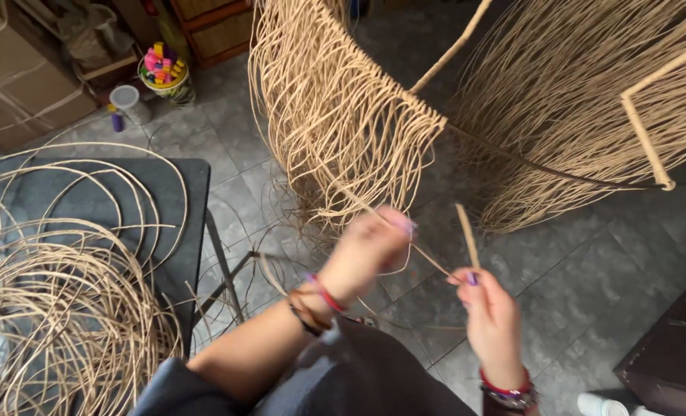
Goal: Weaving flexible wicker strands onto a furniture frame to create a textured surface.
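A rattan frame (643, 131) hung with several long tan cane strands (335, 123) stands in front of me over the tiled floor. My left hand (370, 246), blurred by motion, pinches a thin cane strand (427, 262) just below the hanging fringe. That strand runs down to my right hand (493, 316), which grips it and holds a short upright end (466, 235) between thumb and fingers. Both wrists wear bracelets.
A dark table (192, 192) at the left carries a loose coil of cane strands (58, 300). Cardboard boxes (19, 77), a small tub of coloured items (163, 69) and a white cup (127, 100) sit at the back left. A dark brown box (670, 354) stands at the lower right.
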